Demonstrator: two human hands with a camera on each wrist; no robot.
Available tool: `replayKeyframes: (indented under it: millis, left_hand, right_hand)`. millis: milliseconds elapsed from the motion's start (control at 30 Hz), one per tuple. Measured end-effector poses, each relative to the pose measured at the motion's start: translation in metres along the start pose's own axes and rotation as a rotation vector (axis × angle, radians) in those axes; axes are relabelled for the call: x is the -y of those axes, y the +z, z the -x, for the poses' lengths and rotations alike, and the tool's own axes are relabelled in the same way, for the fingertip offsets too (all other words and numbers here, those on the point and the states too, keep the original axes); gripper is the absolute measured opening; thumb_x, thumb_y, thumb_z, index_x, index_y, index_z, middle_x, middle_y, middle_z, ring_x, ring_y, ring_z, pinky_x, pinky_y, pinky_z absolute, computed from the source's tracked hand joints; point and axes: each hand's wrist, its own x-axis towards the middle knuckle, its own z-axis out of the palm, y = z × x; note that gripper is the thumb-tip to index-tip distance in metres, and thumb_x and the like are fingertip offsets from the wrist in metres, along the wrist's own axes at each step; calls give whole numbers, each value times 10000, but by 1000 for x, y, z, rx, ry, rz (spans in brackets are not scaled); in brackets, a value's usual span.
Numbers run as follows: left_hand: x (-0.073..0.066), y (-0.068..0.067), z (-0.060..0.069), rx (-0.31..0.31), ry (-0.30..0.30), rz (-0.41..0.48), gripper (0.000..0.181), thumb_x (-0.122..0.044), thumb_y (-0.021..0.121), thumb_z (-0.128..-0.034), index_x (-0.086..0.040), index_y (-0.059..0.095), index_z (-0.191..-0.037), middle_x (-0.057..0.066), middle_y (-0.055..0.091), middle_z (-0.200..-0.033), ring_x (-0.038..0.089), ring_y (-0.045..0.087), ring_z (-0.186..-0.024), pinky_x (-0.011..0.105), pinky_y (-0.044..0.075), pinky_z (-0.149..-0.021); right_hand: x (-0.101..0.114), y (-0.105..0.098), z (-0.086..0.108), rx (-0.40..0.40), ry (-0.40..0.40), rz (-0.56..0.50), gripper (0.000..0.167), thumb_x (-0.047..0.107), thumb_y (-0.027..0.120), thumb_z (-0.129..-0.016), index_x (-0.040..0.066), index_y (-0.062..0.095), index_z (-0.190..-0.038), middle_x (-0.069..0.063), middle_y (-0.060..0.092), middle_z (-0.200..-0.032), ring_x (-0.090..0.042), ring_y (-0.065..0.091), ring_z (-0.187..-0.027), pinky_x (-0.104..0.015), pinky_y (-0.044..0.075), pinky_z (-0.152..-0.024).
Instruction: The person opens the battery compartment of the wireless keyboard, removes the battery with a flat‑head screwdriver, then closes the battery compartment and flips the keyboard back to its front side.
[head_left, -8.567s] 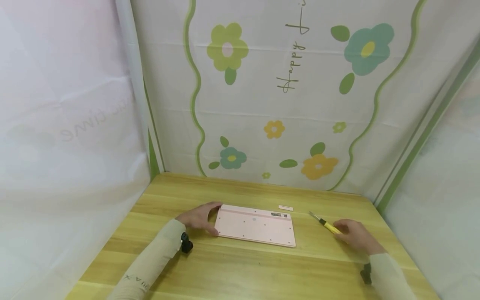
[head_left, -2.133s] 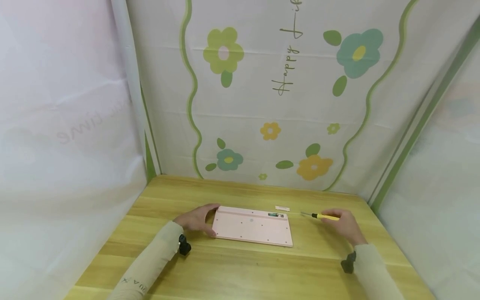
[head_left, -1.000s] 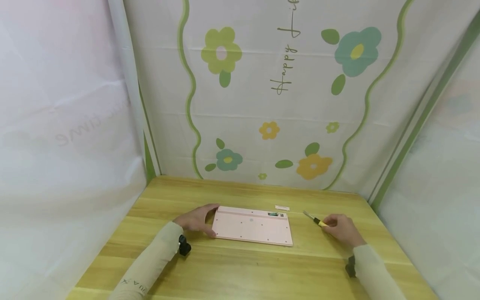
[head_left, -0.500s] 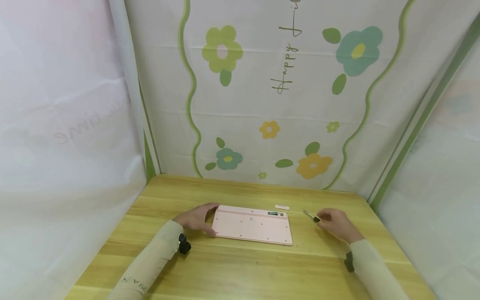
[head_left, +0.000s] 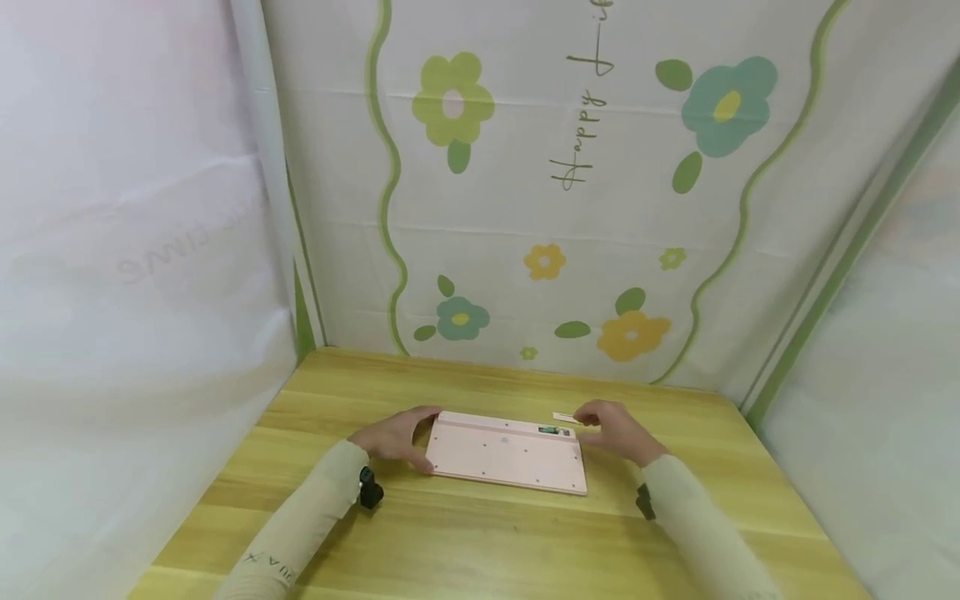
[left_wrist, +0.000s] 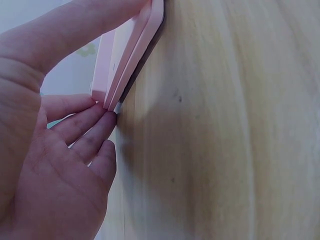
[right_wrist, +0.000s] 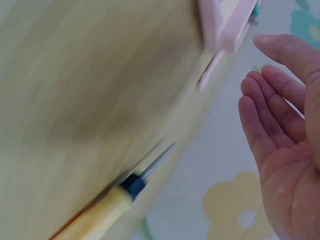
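A pink keyboard [head_left: 495, 465], also in the left wrist view [left_wrist: 131, 62], lies with its screw-dotted face up. My left hand [head_left: 390, 435] grips its left short side between thumb and fingers. Near its upper right corner, a small compartment [head_left: 550, 431] stands uncovered, showing something green. My right hand [head_left: 618, 432] hovers at that corner; in the right wrist view the hand [right_wrist: 295, 125] holds nothing. The small pink cover [head_left: 562, 417] lies just behind the keyboard, beside my right fingertips. The yellow-handled screwdriver [right_wrist: 102, 212] lies on the table; the head view does not show it.
The wooden table [head_left: 450, 542] runs up to a white fabric wall [head_left: 487, 200] printed with flowers. More white fabric [head_left: 135, 333] hangs at the left and right sides. A black wrist camera [head_left: 369, 489] sits at the left sleeve.
My right hand has let go of the screwdriver and moved left to the keyboard's upper right corner. Earlier the compartment was covered by a labelled part. My left hand keeps its grip.
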Motion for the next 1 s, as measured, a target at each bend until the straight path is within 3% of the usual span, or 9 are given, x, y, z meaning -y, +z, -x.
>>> replayKeyframes:
  millis: [167,333,600,800,1000]
  left_hand:
    - [-2,0,-2,2,18,25,1178,-352,997,-714,-73,336,-1648,164,342,-1713,396,300,-1599,587,267,-1308]
    - [-1,0,-3,5,19,44,1184,-344,1003,-706,-73,337,-1647,167,339,-1713,401,296,-1598,596,267,-1304]
    - [5,3,-3,2,19,48,1193,-361,1004,-700,-69,338,-1646,173,336,-1713,409,299,-1595,604,280,-1296]
    - [5,3,-3,-4,18,36,1188,-359,1000,-704,-71,337,-1647,173,339,-1713,408,302,-1595,599,279,-1298]
    - [3,2,-2,-2,15,48,1187,-339,1003,-703,-72,337,-1648,172,338,-1713,411,299,-1595,606,273,-1299]
  right_hand:
    - [18,6,-16,22,-8,-8,317,90,811,-918,-65,729,-1182,-214,755,-1136,-352,714,-1025,-531,612,-926]
    - [23,15,-26,25,-13,13,267,37,799,-918,-59,745,-1161,-172,760,-1097,-283,709,-975,-453,630,-878]
    - [24,30,-27,9,-6,51,165,-90,758,-901,17,799,-1020,-68,740,-961,-164,619,-846,-323,576,-742]
    - [27,30,-27,2,-35,60,132,-74,759,-904,26,801,-980,-57,712,-922,-149,567,-812,-269,521,-704]
    - [25,29,-33,29,-54,92,200,-119,731,-902,61,809,-942,-34,725,-892,-133,575,-796,-256,530,-702]
